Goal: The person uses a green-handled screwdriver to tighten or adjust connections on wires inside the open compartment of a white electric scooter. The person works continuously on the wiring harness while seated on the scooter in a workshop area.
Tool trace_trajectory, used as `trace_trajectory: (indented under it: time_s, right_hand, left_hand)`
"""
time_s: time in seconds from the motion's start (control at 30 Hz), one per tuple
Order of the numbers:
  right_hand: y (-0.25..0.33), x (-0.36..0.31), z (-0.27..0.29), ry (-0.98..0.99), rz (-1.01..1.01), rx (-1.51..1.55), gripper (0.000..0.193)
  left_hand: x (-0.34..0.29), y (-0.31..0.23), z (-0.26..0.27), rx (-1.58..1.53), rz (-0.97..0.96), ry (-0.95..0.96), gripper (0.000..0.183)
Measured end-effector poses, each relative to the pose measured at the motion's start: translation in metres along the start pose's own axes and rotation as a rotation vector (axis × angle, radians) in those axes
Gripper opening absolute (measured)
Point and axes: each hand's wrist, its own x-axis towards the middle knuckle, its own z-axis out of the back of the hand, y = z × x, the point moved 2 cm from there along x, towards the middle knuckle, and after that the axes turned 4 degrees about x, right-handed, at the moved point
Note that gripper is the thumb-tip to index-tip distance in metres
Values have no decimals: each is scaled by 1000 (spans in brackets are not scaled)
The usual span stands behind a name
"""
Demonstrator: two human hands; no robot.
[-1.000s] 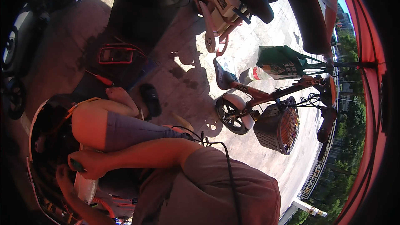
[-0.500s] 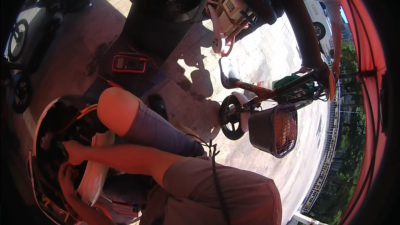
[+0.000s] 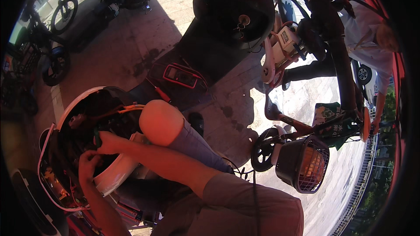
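The right hand point(image 3: 108, 143) is clenched, as far as the shade lets on, around a dark handle point(image 3: 96, 138), whose far end is lost among the black parts point(image 3: 116, 124) inside the open scooter shell point(image 3: 76, 104). The left hand point(image 3: 89, 164) is just below that grip, its fingers bent in toward the same spot; whether they pinch anything I cannot tell. The shell curves around both hands, its pale rim above and to the left of the grip, while a white panel point(image 3: 116, 175) slants below and to the right of it. Orange wires point(image 3: 129, 108) run above and right of the grip, ending near the bare knee point(image 3: 161, 122). To work well here, the handle calls for steady pressure along its own length, with the left fingers guiding close by but out of the way of a slip. The knee is best kept off the wires, and the right forearm point(image 3: 162, 159) from leaning on the panel. More light would help. Farther up and right of the grip, well apart from it, lie a red-handled tool point(image 3: 162, 95) and a multimeter point(image 3: 180, 76)
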Motion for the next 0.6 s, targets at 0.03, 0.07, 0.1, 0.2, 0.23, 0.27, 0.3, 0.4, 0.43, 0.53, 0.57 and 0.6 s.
trace_trajectory:
  time_s: [0.03, 0.07, 0.1, 0.2, 0.23, 0.27, 0.3, 0.4, 0.43, 0.53, 0.57, 0.6]
  right_hand:
    - [1, -4, 2, 1, -9, 63, 39]
    - [-1, -7, 7, 81, -80, 96, 38]
    - [-1, -11, 8, 85, -122, 194, 38]
    - [-5, -13, 17, 175, -187, 233, 38]
    - [-6, -11, 14, 151, -235, 289, 40]
    - [-8, -11, 12, 143, -291, 275, 42]
    - [-10, -11, 12, 133, -309, 300, 44]
    - [-4, -8, 2, 140, -264, 303, 42]
    - [-4, -9, 5, 139, -272, 304, 42]
    - [-1, -7, 6, 154, -288, 279, 42]
    - [-2, -7, 6, 148, -328, 271, 42]
    - [-2, -7, 6, 175, -335, 264, 41]
  left_hand:
    - [1, -1, -5, -46, 5, 38, 16]
    - [-2, -1, -9, -50, 15, 3, 16]
    - [-4, -4, -13, -77, -8, 46, 17]
    - [-5, -7, -24, -85, -22, 36, 15]
    - [-6, -7, -24, -78, -16, 40, 16]
    - [-6, -7, -22, -88, -25, 49, 16]
    - [-6, -6, -23, -85, -5, 36, 15]
    - [-9, -3, -12, -121, -11, 20, 14]
    - [-8, -4, -15, -129, -24, 19, 14]
    - [-7, -2, -14, -108, -52, 16, 14]
    - [-7, -1, -15, -105, -39, 21, 14]
    - [-7, -1, -15, -94, -40, 17, 13]
